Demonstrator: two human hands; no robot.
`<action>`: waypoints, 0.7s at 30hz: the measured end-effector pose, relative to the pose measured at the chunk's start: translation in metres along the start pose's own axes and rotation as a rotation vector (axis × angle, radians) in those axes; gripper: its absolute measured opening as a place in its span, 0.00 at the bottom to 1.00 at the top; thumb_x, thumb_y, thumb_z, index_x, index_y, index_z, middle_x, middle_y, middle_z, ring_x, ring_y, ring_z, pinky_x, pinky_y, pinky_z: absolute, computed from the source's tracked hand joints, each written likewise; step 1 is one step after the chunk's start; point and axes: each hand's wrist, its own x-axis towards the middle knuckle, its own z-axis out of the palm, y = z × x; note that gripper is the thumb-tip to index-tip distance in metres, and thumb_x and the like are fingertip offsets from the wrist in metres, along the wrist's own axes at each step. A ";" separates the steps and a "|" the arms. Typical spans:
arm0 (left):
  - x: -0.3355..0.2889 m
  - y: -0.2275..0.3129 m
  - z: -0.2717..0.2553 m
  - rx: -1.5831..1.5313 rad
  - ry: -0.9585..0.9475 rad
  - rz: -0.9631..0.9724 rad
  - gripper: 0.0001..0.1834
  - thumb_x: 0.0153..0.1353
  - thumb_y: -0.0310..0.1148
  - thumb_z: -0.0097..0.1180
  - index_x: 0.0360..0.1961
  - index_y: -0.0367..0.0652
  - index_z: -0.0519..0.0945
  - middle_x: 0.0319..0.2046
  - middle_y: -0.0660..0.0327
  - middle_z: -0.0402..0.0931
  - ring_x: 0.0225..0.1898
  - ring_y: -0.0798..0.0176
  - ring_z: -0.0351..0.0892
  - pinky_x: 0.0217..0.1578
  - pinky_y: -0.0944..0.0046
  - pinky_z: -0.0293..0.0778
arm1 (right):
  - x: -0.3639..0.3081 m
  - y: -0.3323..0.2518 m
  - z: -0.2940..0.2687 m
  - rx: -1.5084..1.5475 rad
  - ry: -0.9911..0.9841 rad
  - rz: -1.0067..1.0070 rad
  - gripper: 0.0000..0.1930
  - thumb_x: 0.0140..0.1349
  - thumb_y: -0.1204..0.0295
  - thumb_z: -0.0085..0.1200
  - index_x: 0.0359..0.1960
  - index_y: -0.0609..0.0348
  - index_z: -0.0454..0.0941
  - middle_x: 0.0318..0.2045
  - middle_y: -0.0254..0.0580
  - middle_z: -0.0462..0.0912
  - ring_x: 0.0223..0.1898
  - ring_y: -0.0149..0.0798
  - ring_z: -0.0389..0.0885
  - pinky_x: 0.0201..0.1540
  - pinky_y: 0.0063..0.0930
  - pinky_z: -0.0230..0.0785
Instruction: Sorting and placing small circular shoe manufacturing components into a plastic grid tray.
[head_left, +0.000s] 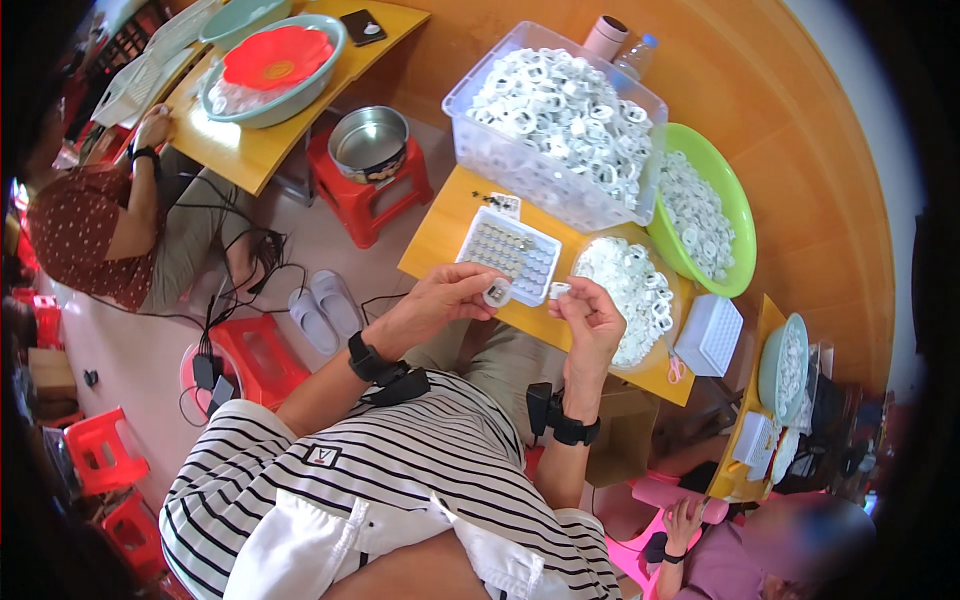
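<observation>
My left hand (462, 297) is closed in a pinch on a small white plastic part (497, 292), which has a dark opening. Close by on its right, my right hand (592, 318) pinches another small white plastic piece (560, 290). The two pieces are apart, both held above the near edge of a white tray (552, 243) with rows of small round pieces. Black bits (490, 199) lie just beyond the tray. To the right of it spreads a heap of loose white plastic parts (628, 285) on the table.
A clear bin (555, 212) full of white rings stands behind the tray, beside a green basin (743, 215). Pink scissors (677, 368) lie by a white box (710, 335). A metal pot (369, 143) sits on a red stool (365, 205). Other people work left and lower right.
</observation>
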 end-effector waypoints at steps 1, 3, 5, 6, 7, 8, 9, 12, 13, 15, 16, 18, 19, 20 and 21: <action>0.000 -0.002 -0.002 -0.003 0.008 -0.006 0.15 0.64 0.36 0.46 0.45 0.37 0.75 0.36 0.62 0.76 0.32 0.74 0.76 0.36 0.74 0.75 | -0.003 -0.001 0.007 -0.038 -0.090 -0.010 0.10 0.53 0.84 0.53 0.38 0.66 0.75 0.30 0.37 0.76 0.28 0.27 0.77 0.32 0.18 0.71; -0.001 -0.002 -0.006 -0.029 0.002 0.005 0.15 0.64 0.36 0.46 0.45 0.38 0.75 0.36 0.62 0.76 0.32 0.74 0.76 0.37 0.74 0.75 | -0.008 0.000 0.022 -0.098 -0.214 -0.055 0.07 0.53 0.84 0.53 0.34 0.67 0.76 0.30 0.36 0.76 0.29 0.26 0.77 0.32 0.17 0.70; -0.001 -0.002 -0.007 -0.052 -0.019 0.013 0.14 0.64 0.35 0.46 0.45 0.38 0.76 0.36 0.62 0.76 0.33 0.74 0.76 0.37 0.73 0.75 | -0.010 0.000 0.034 -0.178 -0.246 -0.103 0.06 0.53 0.84 0.53 0.33 0.67 0.76 0.29 0.36 0.76 0.29 0.26 0.77 0.32 0.17 0.70; -0.002 -0.001 -0.007 -0.059 -0.030 0.015 0.14 0.64 0.35 0.47 0.44 0.38 0.76 0.36 0.62 0.77 0.33 0.74 0.76 0.37 0.73 0.75 | -0.011 0.000 0.039 -0.255 -0.271 -0.156 0.05 0.52 0.84 0.53 0.32 0.67 0.76 0.29 0.37 0.77 0.29 0.26 0.77 0.32 0.17 0.70; -0.002 -0.001 -0.007 -0.064 -0.041 0.018 0.14 0.64 0.35 0.47 0.44 0.38 0.76 0.36 0.62 0.77 0.34 0.74 0.76 0.38 0.73 0.75 | -0.012 -0.001 0.043 -0.318 -0.273 -0.212 0.05 0.52 0.83 0.53 0.31 0.67 0.76 0.28 0.38 0.76 0.28 0.27 0.77 0.31 0.17 0.69; -0.001 -0.001 -0.009 -0.066 -0.039 0.019 0.14 0.64 0.35 0.47 0.44 0.38 0.76 0.36 0.62 0.77 0.34 0.74 0.76 0.38 0.73 0.75 | -0.013 -0.002 0.045 -0.320 -0.276 -0.211 0.05 0.52 0.83 0.53 0.31 0.67 0.76 0.28 0.38 0.76 0.28 0.27 0.77 0.31 0.17 0.69; 0.000 -0.002 -0.010 -0.061 -0.039 0.011 0.13 0.63 0.35 0.47 0.44 0.38 0.76 0.36 0.62 0.77 0.34 0.74 0.76 0.38 0.73 0.75 | -0.014 -0.003 0.047 -0.351 -0.286 -0.220 0.05 0.52 0.83 0.53 0.31 0.67 0.76 0.28 0.38 0.76 0.27 0.28 0.77 0.30 0.17 0.70; 0.001 -0.004 -0.012 -0.059 -0.048 0.004 0.13 0.63 0.35 0.48 0.44 0.38 0.76 0.36 0.63 0.77 0.35 0.74 0.76 0.38 0.73 0.75 | -0.015 -0.003 0.049 -0.386 -0.306 -0.234 0.04 0.53 0.82 0.54 0.31 0.66 0.76 0.28 0.38 0.76 0.26 0.29 0.77 0.29 0.18 0.70; 0.001 -0.004 -0.012 -0.061 -0.055 0.007 0.13 0.63 0.35 0.48 0.44 0.38 0.76 0.36 0.63 0.77 0.35 0.74 0.76 0.38 0.72 0.75 | -0.015 -0.003 0.049 -0.389 -0.317 -0.240 0.04 0.53 0.82 0.54 0.31 0.66 0.76 0.27 0.38 0.75 0.25 0.29 0.77 0.28 0.18 0.70; 0.001 -0.005 -0.012 -0.065 -0.066 0.014 0.13 0.63 0.35 0.48 0.44 0.38 0.76 0.37 0.63 0.77 0.35 0.73 0.76 0.38 0.72 0.75 | -0.015 -0.001 0.049 -0.383 -0.320 -0.231 0.04 0.53 0.82 0.54 0.31 0.66 0.76 0.27 0.38 0.75 0.25 0.29 0.77 0.28 0.18 0.70; 0.002 -0.005 -0.011 -0.067 -0.079 0.019 0.13 0.63 0.35 0.48 0.44 0.38 0.76 0.37 0.63 0.77 0.35 0.73 0.76 0.38 0.72 0.75 | -0.015 -0.001 0.049 -0.376 -0.320 -0.224 0.04 0.53 0.82 0.54 0.31 0.66 0.76 0.27 0.38 0.74 0.25 0.29 0.77 0.28 0.18 0.70; 0.003 -0.006 -0.011 -0.066 -0.084 0.013 0.13 0.63 0.35 0.48 0.44 0.38 0.76 0.37 0.63 0.77 0.35 0.73 0.76 0.38 0.72 0.75 | -0.015 0.000 0.048 -0.377 -0.305 -0.229 0.04 0.53 0.82 0.54 0.31 0.66 0.76 0.27 0.38 0.74 0.25 0.29 0.77 0.27 0.18 0.70; 0.004 -0.007 -0.011 -0.066 -0.085 0.009 0.13 0.63 0.35 0.48 0.44 0.38 0.76 0.37 0.62 0.77 0.35 0.73 0.76 0.38 0.71 0.75 | -0.015 0.001 0.047 -0.375 -0.295 -0.235 0.04 0.53 0.82 0.54 0.31 0.66 0.77 0.27 0.37 0.74 0.25 0.29 0.77 0.27 0.18 0.70; 0.003 -0.006 -0.011 -0.065 -0.086 0.007 0.13 0.63 0.35 0.48 0.44 0.38 0.76 0.37 0.62 0.77 0.35 0.73 0.76 0.38 0.71 0.75 | -0.015 0.001 0.046 -0.375 -0.294 -0.234 0.04 0.53 0.82 0.54 0.31 0.66 0.77 0.27 0.37 0.74 0.25 0.29 0.77 0.27 0.18 0.70; 0.003 -0.004 -0.009 -0.058 -0.084 0.005 0.13 0.63 0.35 0.48 0.44 0.38 0.76 0.37 0.62 0.77 0.36 0.72 0.76 0.38 0.71 0.75 | -0.014 0.002 0.044 -0.388 -0.296 -0.244 0.04 0.53 0.83 0.53 0.31 0.67 0.76 0.28 0.37 0.73 0.26 0.28 0.77 0.28 0.17 0.70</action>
